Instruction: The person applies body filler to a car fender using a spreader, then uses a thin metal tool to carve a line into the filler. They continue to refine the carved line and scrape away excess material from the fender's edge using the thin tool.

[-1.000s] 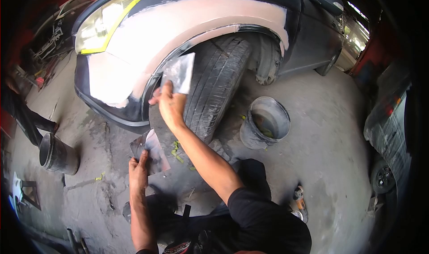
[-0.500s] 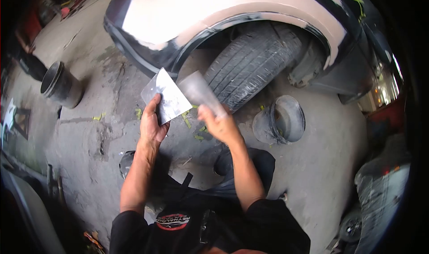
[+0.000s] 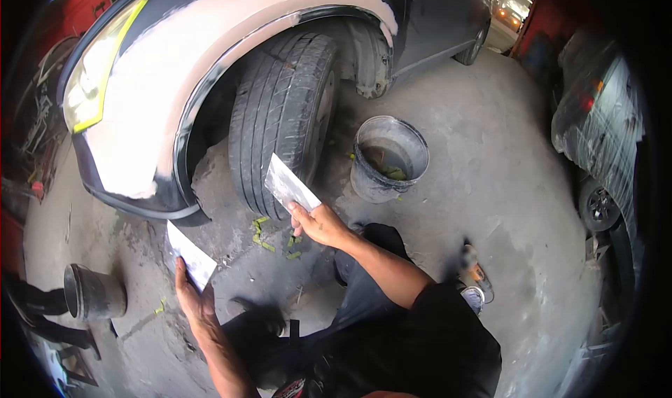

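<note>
My left hand [image 3: 194, 296] is closed on a flat, pale metal plate [image 3: 192, 252], with the thumb over its near edge. In my right hand [image 3: 320, 224] is a thin, flat metal spreader [image 3: 287, 182], gripped by its near end and smudged with pale stuff. It points up and left in front of the front tyre [image 3: 273, 111]. The two flat pieces are well apart. Beyond them, the car's fender [image 3: 210, 37] carries broad pinkish and white filler patches around the wheel arch.
A bucket [image 3: 374, 182] holding murky water stands right of the tyre. Tape scraps [image 3: 262, 242] lie below the tyre. Another bucket [image 3: 105, 293] is at left, near a person's dark legs [image 3: 35, 300]. An orange-and-black tool [image 3: 479, 270] lies right; a plastic-covered car [image 3: 602, 111] stands beyond.
My hands have moved apart: the plate is lower left, while the spreader no longer sits beside it. The view has turned, bringing the headlight and more of the car's side into sight.
</note>
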The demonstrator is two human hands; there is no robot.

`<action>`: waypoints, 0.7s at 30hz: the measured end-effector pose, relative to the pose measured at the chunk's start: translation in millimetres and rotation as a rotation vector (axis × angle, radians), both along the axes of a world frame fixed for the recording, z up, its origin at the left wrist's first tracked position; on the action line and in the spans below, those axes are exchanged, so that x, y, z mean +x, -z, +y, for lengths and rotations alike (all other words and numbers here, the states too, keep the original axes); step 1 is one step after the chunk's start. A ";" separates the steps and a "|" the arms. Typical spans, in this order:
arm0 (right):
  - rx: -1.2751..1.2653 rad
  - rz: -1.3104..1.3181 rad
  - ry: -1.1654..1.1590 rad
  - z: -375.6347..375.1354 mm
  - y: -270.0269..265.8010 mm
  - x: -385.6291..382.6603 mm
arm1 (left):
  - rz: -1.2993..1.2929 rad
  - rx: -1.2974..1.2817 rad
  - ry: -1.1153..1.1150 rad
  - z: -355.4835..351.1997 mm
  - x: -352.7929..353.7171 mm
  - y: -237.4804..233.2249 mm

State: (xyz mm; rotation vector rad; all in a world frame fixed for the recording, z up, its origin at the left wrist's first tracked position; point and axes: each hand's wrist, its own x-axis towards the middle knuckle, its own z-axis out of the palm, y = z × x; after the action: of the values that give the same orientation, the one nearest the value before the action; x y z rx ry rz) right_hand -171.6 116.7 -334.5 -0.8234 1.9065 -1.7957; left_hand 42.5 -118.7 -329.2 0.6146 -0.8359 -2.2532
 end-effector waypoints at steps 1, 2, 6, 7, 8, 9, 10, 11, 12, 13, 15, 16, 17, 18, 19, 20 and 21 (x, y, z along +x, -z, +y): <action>-0.012 -0.010 0.019 1.1 -1.3 -1.0 | 0.002 0.026 0.016 4.9 -3.3 3.5; -0.022 -0.019 0.036 2.7 -3.8 -0.9 | -0.011 0.026 0.056 10.2 -5.7 5.5; -0.075 -0.018 0.060 8.3 -2.2 -1.4 | -0.077 0.013 0.133 28.5 -19.5 -2.0; -0.087 -0.009 0.064 10.0 -1.4 -1.2 | -0.094 -0.004 0.144 30.2 -22.5 -0.1; -0.047 -0.019 0.076 12.3 0.5 -2.0 | -0.101 0.003 0.143 31.6 -26.8 1.1; -0.053 0.063 0.107 13.5 2.7 -3.9 | -0.114 -0.023 0.142 32.0 -31.2 3.1; -0.058 0.145 0.135 14.3 5.2 -5.6 | -0.128 -0.047 0.138 31.1 -36.1 6.6; -0.062 0.225 0.160 16.0 7.1 -6.0 | -0.143 -0.068 0.133 31.7 -40.4 10.0; -0.037 0.271 0.207 19.4 2.4 -4.8 | -0.161 -0.100 0.108 33.6 -45.9 11.6; -0.010 0.312 0.248 23.9 -2.2 -4.2 | -0.111 -0.077 0.138 36.1 -50.8 7.9; 0.196 0.132 0.261 32.7 8.5 -10.8 | -0.121 -0.092 0.192 39.3 -57.4 5.7; 0.104 0.099 0.274 34.8 19.6 -14.7 | -0.100 -0.082 0.228 40.0 -60.2 7.0; -0.086 0.016 0.281 35.8 -0.3 -11.1 | -0.069 -0.065 0.259 41.9 -62.1 10.6; -0.116 0.040 0.334 38.3 8.1 -15.7 | -0.072 -0.044 0.316 48.4 -67.3 10.7; -0.163 0.034 0.365 41.0 9.2 -17.5 | -0.084 -0.022 0.367 61.8 -73.1 7.5; -0.191 0.023 0.423 40.3 6.9 -14.1 | -0.089 0.008 0.494 71.0 -75.5 12.9; -0.215 0.012 0.487 41.3 4.5 -11.3 | -0.041 0.060 0.581 88.9 -82.8 19.5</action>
State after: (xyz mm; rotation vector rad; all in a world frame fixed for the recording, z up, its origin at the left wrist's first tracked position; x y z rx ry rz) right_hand -182.9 158.0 -339.0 -0.4539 2.0753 -2.3134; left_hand -40.3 -29.8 -348.8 0.4876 -1.0760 -2.8003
